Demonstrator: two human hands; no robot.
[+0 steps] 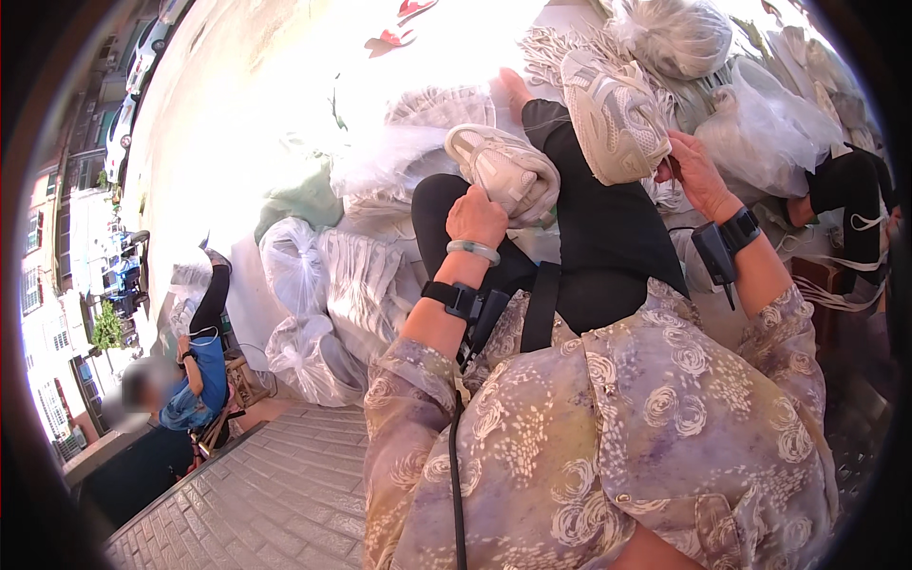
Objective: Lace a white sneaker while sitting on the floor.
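My left hand (477, 218) is closed at the edge of a beige sneaker (516, 180), which rests over my left thigh. A second beige sneaker (613, 119), with mesh panels, is tilted above my right leg. At its lower right end, my right hand (701, 176) has its fingers bent together against the shoe. What lies between those fingertips is too small to make out. A pale bangle (473, 251) and a black strap circle my left wrist; another black strap (738, 230) is on my right.
Knotted clear plastic bags (296, 261) and bundles of white laces (369, 285) lie to the left. More bags (765, 119) and loose laces (565, 57) lie ahead and right. A person in blue (199, 380) sits far left; another person's dark-clothed leg (845, 195) is at right.
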